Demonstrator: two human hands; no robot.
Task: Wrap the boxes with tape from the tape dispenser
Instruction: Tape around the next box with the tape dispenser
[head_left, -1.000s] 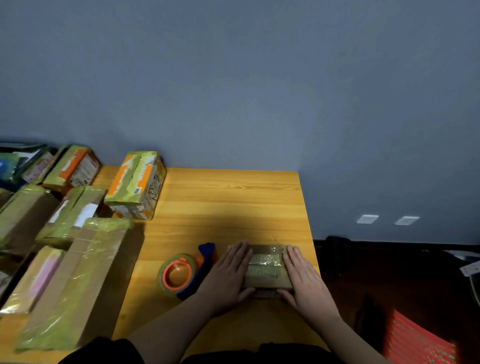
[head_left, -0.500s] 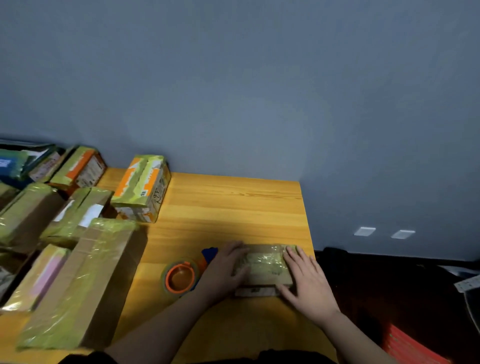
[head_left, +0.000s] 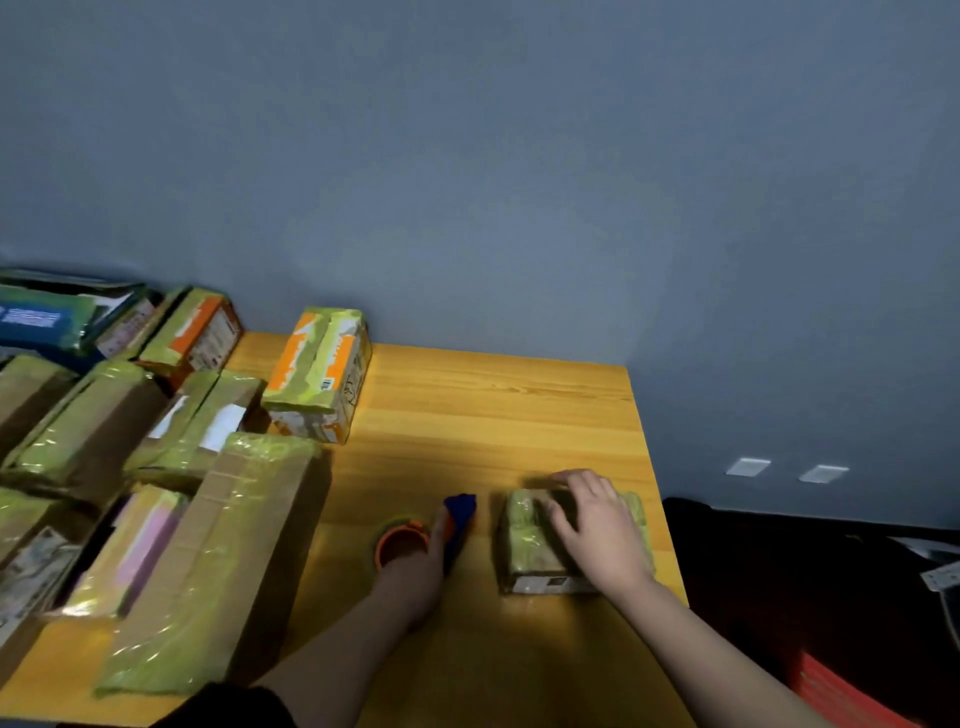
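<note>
A small cardboard box (head_left: 525, 551) wrapped in shiny yellowish tape lies near the right edge of the wooden table (head_left: 493, 415). My right hand (head_left: 597, 530) rests on top of it with its fingers spread over the lid. Just left of the box lies the tape dispenser (head_left: 460, 512), which has a blue handle and an orange roll core. My left hand (head_left: 415, 569) grips the dispenser, with the thumb along the blue handle, and hides its near part.
Several taped boxes crowd the left of the table, among them a long brown one (head_left: 218, 561) and an orange-and-green one (head_left: 322, 374). The table's right edge (head_left: 657, 499) drops to a dark floor with a red object (head_left: 841, 691). A grey wall stands behind.
My left hand left the small box and moved left onto the tape dispenser. My right hand slid from the box's right side onto its top. The box turned slightly.
</note>
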